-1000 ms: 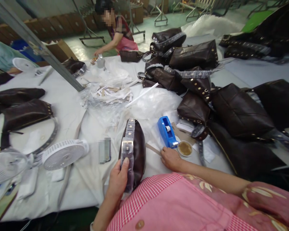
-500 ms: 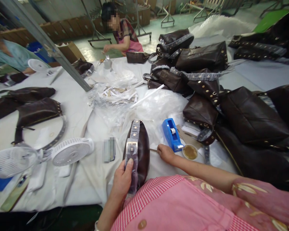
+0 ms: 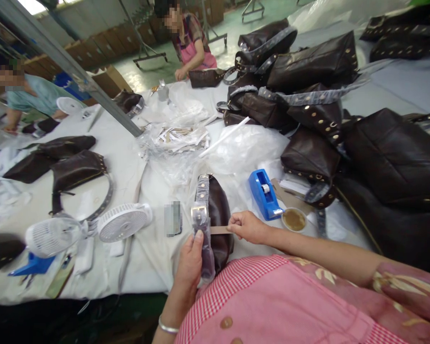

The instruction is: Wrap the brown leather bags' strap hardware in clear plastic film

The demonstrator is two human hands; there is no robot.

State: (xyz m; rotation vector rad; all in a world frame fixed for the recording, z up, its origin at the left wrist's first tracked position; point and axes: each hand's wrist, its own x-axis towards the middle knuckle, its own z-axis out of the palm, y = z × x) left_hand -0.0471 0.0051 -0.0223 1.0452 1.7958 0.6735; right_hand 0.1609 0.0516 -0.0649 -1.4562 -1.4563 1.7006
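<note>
A dark brown leather bag (image 3: 220, 203) stands on the cloth-covered table in front of me. Its studded strap (image 3: 202, 191), wrapped in clear plastic, runs along the bag's left side, with a gold buckle (image 3: 199, 211) partway down. My left hand (image 3: 189, 262) grips the strap's lower part, thumb on top. Between the fingertips of my right hand (image 3: 249, 228) is a thin tan strip (image 3: 219, 230). The strip lies across the bag, its far end at the strap just below the buckle; whether it goes under the strap I cannot tell.
A blue tape dispenser (image 3: 265, 196) and a round tub of brownish paste (image 3: 294, 220) are right of the bag. More brown bags (image 3: 311, 155) are piled beyond. White fans (image 3: 123, 222) lie left, a metal post (image 3: 111, 112) rises behind, and two people work across the table.
My right hand has moved left, bringing the strip over the bag to the strap. My left hand keeps its hold. The whole view has shifted slightly.
</note>
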